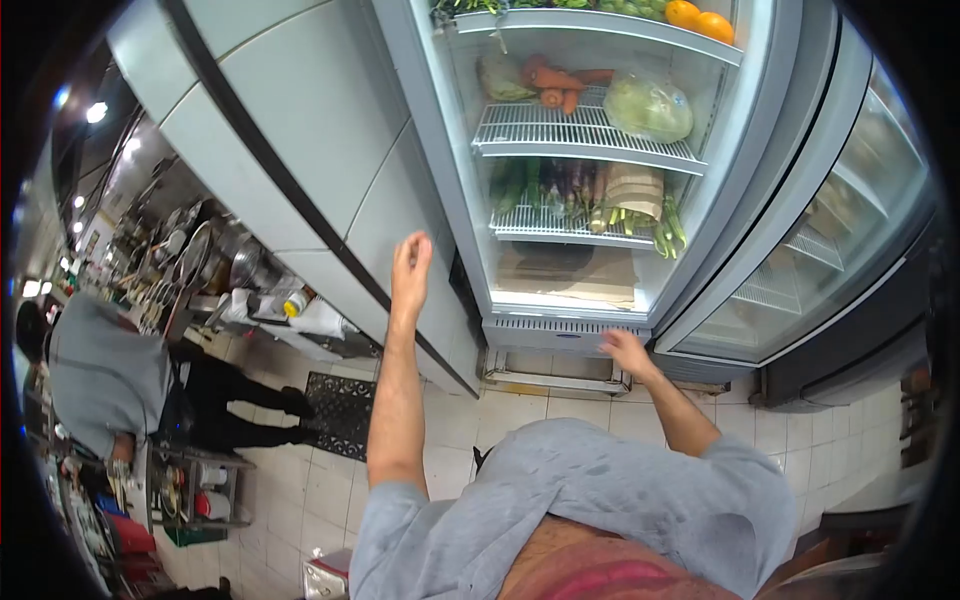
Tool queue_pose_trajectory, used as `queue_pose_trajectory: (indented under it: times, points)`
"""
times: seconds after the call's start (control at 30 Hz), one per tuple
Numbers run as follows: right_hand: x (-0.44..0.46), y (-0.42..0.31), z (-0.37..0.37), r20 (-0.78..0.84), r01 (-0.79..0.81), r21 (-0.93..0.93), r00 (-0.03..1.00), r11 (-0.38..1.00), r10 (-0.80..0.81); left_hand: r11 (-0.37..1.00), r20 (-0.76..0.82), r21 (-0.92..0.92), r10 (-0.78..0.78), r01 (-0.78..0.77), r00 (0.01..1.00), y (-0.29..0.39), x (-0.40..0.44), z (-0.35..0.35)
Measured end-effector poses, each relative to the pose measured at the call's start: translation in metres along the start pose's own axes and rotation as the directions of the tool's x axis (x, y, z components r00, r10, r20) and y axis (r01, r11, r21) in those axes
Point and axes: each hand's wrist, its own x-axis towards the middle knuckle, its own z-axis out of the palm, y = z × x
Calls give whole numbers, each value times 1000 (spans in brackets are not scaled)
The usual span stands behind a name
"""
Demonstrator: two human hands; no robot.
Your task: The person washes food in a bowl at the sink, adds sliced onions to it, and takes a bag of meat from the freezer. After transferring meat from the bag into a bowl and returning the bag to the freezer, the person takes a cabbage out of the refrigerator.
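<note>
My left hand (pixel 411 272) is raised in front of the tiled wall, left of an upright fridge (pixel 470 270). Its fingers are loosely bent with a small gap between them, and I see nothing held. Low before the fridge's bottom grille, my right hand (pixel 627 352) has its fingers apart and holds nothing. On the lit shelves lie carrots (pixel 556 82), a bagged pale green vegetable (pixel 648 108), long green stalks (pixel 668 228) partly in brown paper (pixel 634 190), and oranges (pixel 698 20) at the top. Flat cardboard (pixel 570 275) lines the fridge floor.
A second glass-fronted fridge (pixel 800 270) stands close on the right. The tiled wall (pixel 310 110) rises on my left. Beyond it, another person (pixel 110 365) stands by cluttered kitchen shelving. A black mat (pixel 340 415) lies on the tiled floor (pixel 480 415).
</note>
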Motion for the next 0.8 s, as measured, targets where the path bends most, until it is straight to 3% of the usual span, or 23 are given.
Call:
queue_pose_trajectory:
  times: [0.03,0.1,0.17,0.2,0.23,0.27,0.3,0.4,0.47,0.53,0.67,0.8]
  points:
    - [-20,7,-20,-44,-129,-100,991,987,125,995,-16,-95,31,-32,999,-6,31,11]
    - [-59,43,-42,-240,-267,8,935,964,261,977,-13,-204,58,-60,998,-15,80,27]
    - [-96,49,-57,-389,-395,148,820,907,420,904,14,-406,-139,132,990,-15,119,36]
    - [-113,45,-59,-440,-437,257,741,862,507,899,37,-417,-134,137,990,-16,131,41]
    - [-125,41,-58,-458,-444,262,724,857,515,867,91,-459,-168,191,982,-17,141,46]
    - [-135,36,-52,-503,-471,353,633,808,589,834,147,-493,-200,247,969,-19,151,49]
    - [-138,31,-45,-534,-481,445,534,755,656,812,155,-545,-147,209,977,-33,162,57]
    - [-133,12,-8,-534,-473,504,487,722,691,763,171,-610,-137,214,976,-46,174,64]
    - [-120,-1,24,-499,-451,517,532,728,684,699,179,-692,-76,180,981,-50,176,68]
    - [-99,-21,53,-466,-439,489,599,754,651,622,179,-754,-116,212,977,-54,176,70]
    - [-50,-75,103,-410,-336,408,764,849,499,599,93,-794,-45,101,995,-37,169,69]
    - [-26,-125,125,-355,-232,410,850,882,388,569,131,-813,-32,126,991,-44,172,71]
